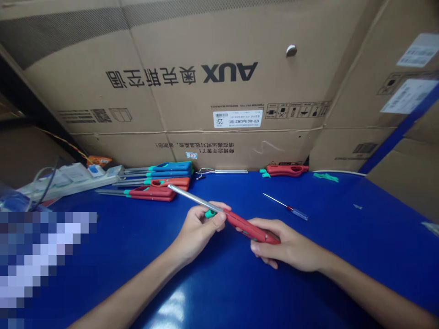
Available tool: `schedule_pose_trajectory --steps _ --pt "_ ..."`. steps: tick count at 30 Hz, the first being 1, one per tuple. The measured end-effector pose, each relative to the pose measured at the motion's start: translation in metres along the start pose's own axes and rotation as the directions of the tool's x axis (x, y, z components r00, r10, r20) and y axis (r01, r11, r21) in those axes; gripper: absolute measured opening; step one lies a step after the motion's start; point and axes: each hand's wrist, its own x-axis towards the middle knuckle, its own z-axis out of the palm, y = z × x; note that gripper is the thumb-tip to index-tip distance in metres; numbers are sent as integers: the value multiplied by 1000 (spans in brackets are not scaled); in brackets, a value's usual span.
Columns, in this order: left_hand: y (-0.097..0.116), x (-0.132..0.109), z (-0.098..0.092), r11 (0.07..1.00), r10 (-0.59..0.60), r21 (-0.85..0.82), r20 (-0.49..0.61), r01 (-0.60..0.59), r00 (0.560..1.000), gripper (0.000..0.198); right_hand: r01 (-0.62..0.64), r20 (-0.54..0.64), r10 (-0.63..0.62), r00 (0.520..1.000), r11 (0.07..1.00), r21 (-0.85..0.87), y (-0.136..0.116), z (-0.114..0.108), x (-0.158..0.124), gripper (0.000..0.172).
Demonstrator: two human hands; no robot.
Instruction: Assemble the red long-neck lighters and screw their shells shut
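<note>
Both my hands hold one long-nosed lighter (pixel 236 221) with a red body, a green collar and a silver metal tube pointing up to the left. My left hand (pixel 200 226) pinches it at the green collar where the tube starts. My right hand (pixel 291 249) wraps round the red handle end. The lighter hangs a little above the blue table (pixel 343 237).
A pile of red and blue lighters (pixel 161 180) lies at the back left, one more red lighter (pixel 284 170) at the back centre. A small screwdriver (pixel 286 207) lies right of my hands. A power strip with cables (pixel 72 180) sits far left. Cardboard boxes (pixel 219 82) wall the back.
</note>
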Motion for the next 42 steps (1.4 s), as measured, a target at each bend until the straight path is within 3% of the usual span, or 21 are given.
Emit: schedule_pose_trajectory --steps 5,8,11,15,19,22,25,32,37,42 --pt "-7 -1 3 997 45 73 -86 -38 995 37 65 -117 -85 989 984 -164 -8 -3 -5 41" --pt "-10 -4 7 994 46 103 -106 -35 993 40 66 -101 -84 991 983 -169 -10 -8 -6 44" --pt "-12 -8 13 992 16 127 -76 -6 997 41 36 -46 -40 998 996 -86 -10 -3 -3 38" --pt "-15 -15 22 990 -49 130 27 45 998 37 -42 -120 41 992 999 -1 -10 19 1 24" --pt "-19 -16 24 992 -96 86 72 90 993 28 -88 -199 41 979 967 -238 -12 31 -1 28" --pt "-14 -11 21 995 -97 -4 56 97 994 29 -74 -228 -43 973 875 -479 -13 24 -6 30" --pt "1 0 10 987 -99 -126 26 102 995 39 -114 -257 -56 965 793 -599 -15 12 -12 31" --pt "29 23 -27 963 -97 -267 -201 41 975 17 -167 -254 -18 967 705 -689 -16 6 -17 39" --pt "29 24 -28 935 -187 -344 -277 84 942 12 -170 -244 3 970 724 -669 -14 10 -16 39" --pt "28 23 -24 932 -193 -353 -286 84 939 15 -181 -245 30 969 760 -624 -11 10 -15 37"
